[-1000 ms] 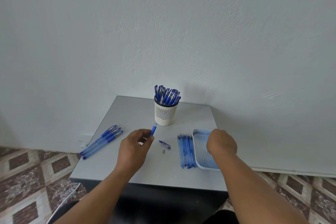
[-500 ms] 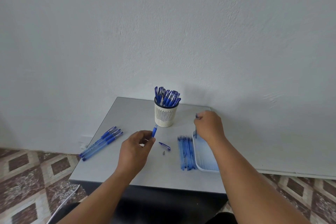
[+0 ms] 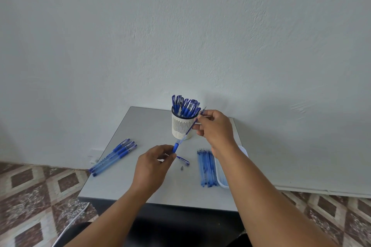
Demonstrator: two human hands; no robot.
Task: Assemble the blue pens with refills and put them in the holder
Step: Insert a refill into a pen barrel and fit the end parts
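Against pale wall, just before the white slatted holder (image 3: 181, 126), the left hand (image 3: 152, 168) pinches a blue translucent pen barrel (image 3: 176, 147) while the right hand (image 3: 215, 128) pinches a thin blue refill (image 3: 191, 127) entering it; misalignment could bend the refill or topple the holder.

The right hand (image 3: 214, 126) is up off the tray (image 3: 221, 180) now, swung left across the tabletop to sit just beside the holder (image 3: 181, 126). It pinches a refill (image 3: 192, 124) that it did not have a second ago, slanted down and left, the lower end meeting the open end of the barrel (image 3: 176, 146). The left hand (image 3: 152, 166) has tipped that barrel up a little to meet it.
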